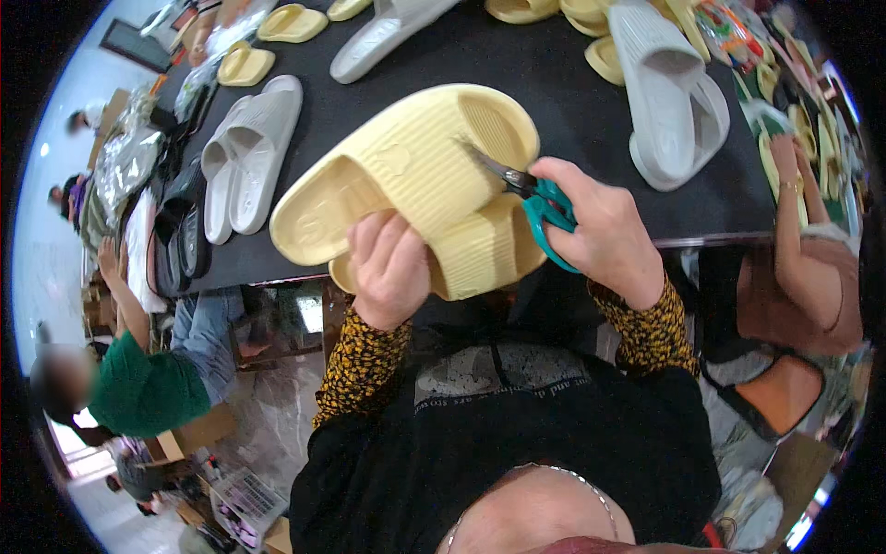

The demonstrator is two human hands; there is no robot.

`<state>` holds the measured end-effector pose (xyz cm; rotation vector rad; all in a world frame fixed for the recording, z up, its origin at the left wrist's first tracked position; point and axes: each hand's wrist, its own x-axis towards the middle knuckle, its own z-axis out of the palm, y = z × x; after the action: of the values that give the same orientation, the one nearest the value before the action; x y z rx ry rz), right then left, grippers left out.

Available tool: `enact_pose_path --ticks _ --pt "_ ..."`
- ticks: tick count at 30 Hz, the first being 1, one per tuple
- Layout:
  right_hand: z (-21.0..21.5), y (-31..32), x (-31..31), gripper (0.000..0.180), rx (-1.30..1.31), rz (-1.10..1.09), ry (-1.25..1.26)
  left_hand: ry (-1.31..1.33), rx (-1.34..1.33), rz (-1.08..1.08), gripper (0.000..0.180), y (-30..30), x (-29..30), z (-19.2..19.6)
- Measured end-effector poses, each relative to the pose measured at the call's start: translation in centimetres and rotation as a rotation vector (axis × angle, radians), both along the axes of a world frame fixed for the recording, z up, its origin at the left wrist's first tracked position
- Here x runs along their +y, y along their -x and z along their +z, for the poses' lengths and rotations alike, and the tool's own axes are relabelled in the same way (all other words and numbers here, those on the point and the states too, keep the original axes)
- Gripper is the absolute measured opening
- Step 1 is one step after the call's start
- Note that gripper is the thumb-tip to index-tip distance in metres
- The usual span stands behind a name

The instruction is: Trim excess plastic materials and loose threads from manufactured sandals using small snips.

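A pair of pale yellow slide slippers is held up at the table's near edge, with the upper slipper point(406, 166) overlapping the lower slipper point(480, 251). My left hand point(389, 268) is closed around the near side of the pair, its fingers gripping by the foot opening of the upper one. In my right hand point(604, 229) are scissors point(533, 224) with teal handles and dark metal blades. The blades lie over the ribbed strap of the upper slipper; whether they touch it I cannot tell.
Grey slippers lie on the black table point(332, 120), one pair at the left point(254, 152) and another at the right point(678, 111). More yellow slippers point(293, 23) rest along the far side. One person point(148, 383) sits at the left, another point(803, 277) at the right.
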<state>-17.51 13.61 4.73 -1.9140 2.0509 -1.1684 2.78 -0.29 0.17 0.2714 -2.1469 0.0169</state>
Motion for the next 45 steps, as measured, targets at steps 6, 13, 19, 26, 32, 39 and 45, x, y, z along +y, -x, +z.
enact_pose_path --ticks 6,13,19,26,32,39,45 --pt "-2.5 0.2 0.3 0.042 -0.271 -0.178 0.08 -0.165 0.027 0.025 0.034 -0.1 -1.1 -0.1" --pt "-2.5 0.5 2.1 0.04 -0.387 -0.242 0.032 -0.297 0.04 0.181 0.023 0.9 -4.4 1.1" --pt "-4.4 0.9 1.9 0.043 -0.126 -0.343 0.181 -0.446 -0.259 0.22 0.05 -0.6 -3.8 -0.5" --pt "-6.1 1.6 1.3 0.042 -0.061 -0.416 0.209 -0.408 -0.315 0.171 0.058 -1.5 -3.2 -0.3" --pt "-6.6 0.8 1.4 0.044 -0.096 -0.406 0.321 -0.362 -0.268 0.185 0.044 -2.1 -3.8 -1.3" --pt "-7.0 0.5 1.7 0.045 -0.09 -0.422 0.283 -0.346 -0.253 0.21 0.039 -2.2 -4.0 -2.0" --pt "-7.4 0.5 1.7 0.045 -0.088 -0.391 0.386 -0.265 -0.287 0.263 0.039 -2.2 -4.2 -2.3"
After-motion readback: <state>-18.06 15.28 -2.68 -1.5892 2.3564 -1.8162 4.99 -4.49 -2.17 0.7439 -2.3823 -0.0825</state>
